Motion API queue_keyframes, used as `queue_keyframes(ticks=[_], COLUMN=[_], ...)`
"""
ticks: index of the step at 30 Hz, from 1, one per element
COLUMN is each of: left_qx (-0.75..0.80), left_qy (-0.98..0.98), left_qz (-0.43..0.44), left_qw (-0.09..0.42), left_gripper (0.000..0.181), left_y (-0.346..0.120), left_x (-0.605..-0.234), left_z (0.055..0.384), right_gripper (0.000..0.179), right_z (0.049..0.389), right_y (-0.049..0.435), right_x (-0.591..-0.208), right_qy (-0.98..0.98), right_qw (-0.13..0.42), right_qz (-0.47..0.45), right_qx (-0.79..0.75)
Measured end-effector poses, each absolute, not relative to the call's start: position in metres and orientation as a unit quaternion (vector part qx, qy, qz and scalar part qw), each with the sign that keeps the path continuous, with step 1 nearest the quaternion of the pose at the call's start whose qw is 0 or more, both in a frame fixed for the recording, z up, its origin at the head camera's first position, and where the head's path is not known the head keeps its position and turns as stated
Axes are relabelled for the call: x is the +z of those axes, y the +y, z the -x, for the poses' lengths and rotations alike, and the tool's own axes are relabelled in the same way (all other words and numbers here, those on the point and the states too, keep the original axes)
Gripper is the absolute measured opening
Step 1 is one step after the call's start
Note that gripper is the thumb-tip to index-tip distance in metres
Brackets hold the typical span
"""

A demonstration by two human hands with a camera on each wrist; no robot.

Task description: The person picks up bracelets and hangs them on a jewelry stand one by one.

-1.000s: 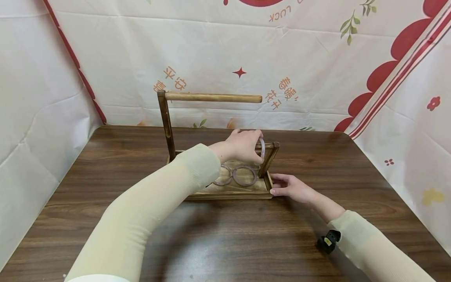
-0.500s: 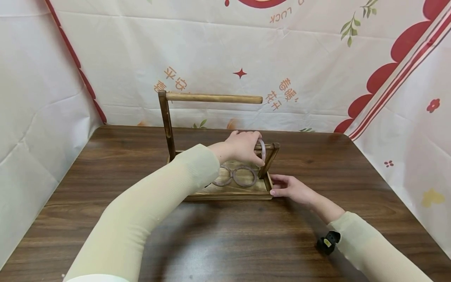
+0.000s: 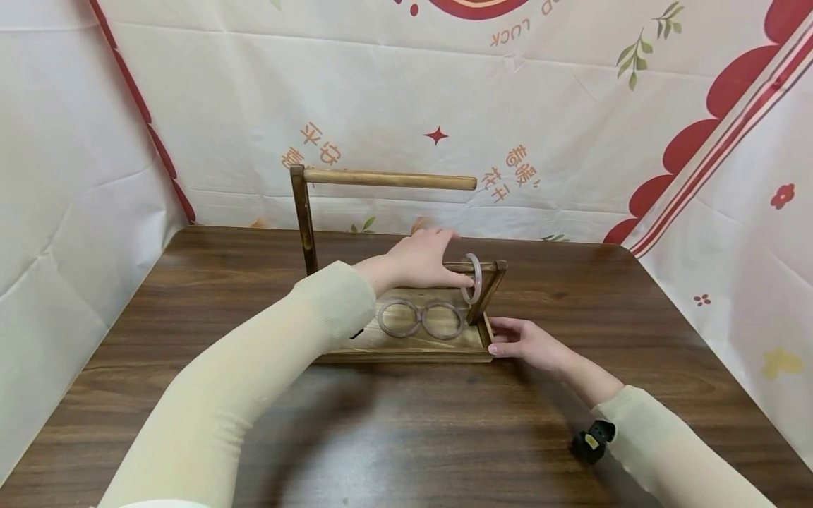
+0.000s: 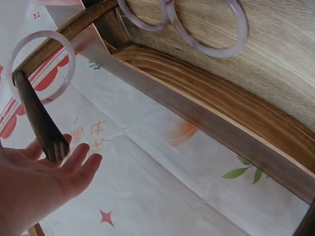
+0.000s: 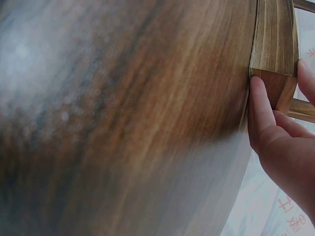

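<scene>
A two-tier wooden bangle stand (image 3: 406, 357) has a tray base with raised edges. One pale lilac bangle (image 3: 477, 279) hangs round its lower bar (image 4: 35, 110), near the upright. My left hand (image 3: 419, 257) is beside that bangle, its fingers spread loosely about the bar's free end and apart from the ring in the left wrist view. Two similar bangles, a left one (image 3: 381, 317) and a right one (image 3: 462, 321), lie side by side on the tray floor. My right hand (image 5: 288, 152) holds the tray's right end, thumb and fingers at its corner.
The taller bar (image 3: 387, 178) of the stand reaches right above the left hand. Brown table (image 3: 406, 437) surrounds the stand, and a white printed cloth (image 3: 381, 85) hangs behind. A black strapped device (image 3: 593, 441) is on the right wrist.
My left hand has let go of the bangle, opened its fingers and drawn slightly left. The bangle now hangs on the lower bar. My right hand stays at the tray's end.
</scene>
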State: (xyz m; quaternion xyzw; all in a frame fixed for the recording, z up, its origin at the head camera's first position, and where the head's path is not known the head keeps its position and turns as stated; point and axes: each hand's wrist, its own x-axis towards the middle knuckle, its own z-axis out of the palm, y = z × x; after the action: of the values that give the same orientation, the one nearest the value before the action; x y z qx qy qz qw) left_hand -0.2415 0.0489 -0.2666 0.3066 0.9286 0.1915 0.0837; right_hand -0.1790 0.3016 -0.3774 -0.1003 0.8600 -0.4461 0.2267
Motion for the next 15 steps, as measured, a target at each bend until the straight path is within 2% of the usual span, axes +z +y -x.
queue_keyframes(ticks=[6,15], left_qx=[0.239,0.253], left_qy=[0.922,0.923], left_qz=[-0.298,-0.277], left_qw=[0.072,0.082], left_gripper=[0.082,0.082], left_y=[0.033,0.012], left_x=[-0.265,-0.272], left_z=[0.242,0.242], right_gripper=[0.070,0.070], right_z=[0.179,0.179], right_y=[0.301,0.302], right_x=[-0.378,-0.378], right_qy=[0.858,0.855], right_qw=[0.223,0.227], right_qz=[0.101,0.106], right_qx=[-0.451,-0.455])
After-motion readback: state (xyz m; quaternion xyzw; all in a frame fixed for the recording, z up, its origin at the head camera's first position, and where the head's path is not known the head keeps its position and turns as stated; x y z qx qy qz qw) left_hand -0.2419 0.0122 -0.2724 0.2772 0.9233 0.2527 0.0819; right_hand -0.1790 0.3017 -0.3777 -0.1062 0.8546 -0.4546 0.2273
